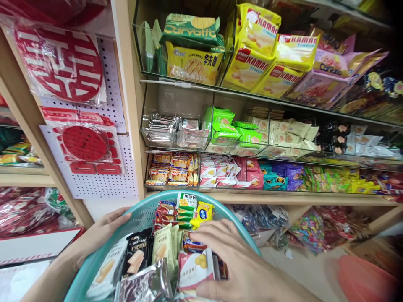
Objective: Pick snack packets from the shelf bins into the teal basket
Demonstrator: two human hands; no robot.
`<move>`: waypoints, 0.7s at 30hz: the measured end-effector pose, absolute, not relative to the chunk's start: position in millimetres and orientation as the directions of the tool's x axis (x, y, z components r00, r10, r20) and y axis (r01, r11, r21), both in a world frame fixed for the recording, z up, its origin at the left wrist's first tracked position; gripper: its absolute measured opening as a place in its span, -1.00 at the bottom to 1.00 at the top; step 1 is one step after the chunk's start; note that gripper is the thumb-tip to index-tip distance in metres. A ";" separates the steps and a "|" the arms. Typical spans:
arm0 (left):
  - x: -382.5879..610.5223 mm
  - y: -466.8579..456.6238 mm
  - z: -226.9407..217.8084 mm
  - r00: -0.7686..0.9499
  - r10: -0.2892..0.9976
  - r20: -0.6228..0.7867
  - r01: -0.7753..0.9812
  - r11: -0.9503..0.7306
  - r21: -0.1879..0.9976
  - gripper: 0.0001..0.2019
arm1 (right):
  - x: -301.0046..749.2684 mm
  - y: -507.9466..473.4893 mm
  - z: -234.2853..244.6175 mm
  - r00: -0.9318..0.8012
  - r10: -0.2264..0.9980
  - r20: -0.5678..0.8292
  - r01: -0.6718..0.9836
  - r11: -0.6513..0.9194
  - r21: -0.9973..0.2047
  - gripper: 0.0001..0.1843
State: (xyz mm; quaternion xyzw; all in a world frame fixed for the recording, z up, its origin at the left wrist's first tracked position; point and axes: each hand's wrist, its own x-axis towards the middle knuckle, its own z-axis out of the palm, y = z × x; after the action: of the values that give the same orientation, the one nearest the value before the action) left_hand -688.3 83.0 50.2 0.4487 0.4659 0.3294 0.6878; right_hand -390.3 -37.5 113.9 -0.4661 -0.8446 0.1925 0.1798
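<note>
A teal plastic basket (145,201) full of wrapped snacks is in front of me. My left hand (108,226) grips its left rim, fingers over the edge. My right hand (233,256) reaches into the basket's right side, fingers stretched over the packets. Its thumb rests by a pink-and-white packet (195,268); the packets under the palm are partly hidden. Around it lie a silver packet (146,283), a black dry-cake packet (137,253), a white packet (108,264), cream packets (163,243), a yellow packet (204,213) and a green-and-white packet (187,203).
Past the basket rise shelves with clear bins, holding orange packets (173,167), bright green packets (223,123) and yellow packs (258,29). Red paper decorations (85,142) hang on a pegboard (94,184) at left. Bagged goods (310,226) sit below; a pink-red round object (365,272) stands lower right.
</note>
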 end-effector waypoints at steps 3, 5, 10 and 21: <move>-691.0 86.4 46.0 0.367 0.862 -0.350 -0.028 0.386 0.922 -0.41 | -373.8 -12.8 125.2 -0.396 0.882 0.255 0.788 0.470 -0.398 -0.43; -693.0 88.4 42.1 0.375 0.861 -0.344 -0.029 0.382 0.924 -0.40 | -357.7 15.7 129.4 -0.341 0.873 0.348 0.832 0.453 -0.319 -0.52; -696.8 90.1 33.5 0.399 0.858 -0.323 -0.101 0.391 0.915 -0.40 | -314.5 98.0 126.1 -0.266 0.873 0.409 0.922 0.354 -0.156 -0.66; -693.8 93.2 39.5 0.366 0.867 -0.339 -0.067 0.388 0.919 -0.39 | -312.5 162.6 113.7 -0.211 0.919 0.333 0.972 0.232 -0.026 -0.66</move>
State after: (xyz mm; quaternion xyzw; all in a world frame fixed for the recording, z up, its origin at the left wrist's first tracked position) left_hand -693.8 93.2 39.5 0.4411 0.4530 0.3340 0.6991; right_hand -312.5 162.6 113.7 -0.6124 -0.7722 -0.0945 0.1405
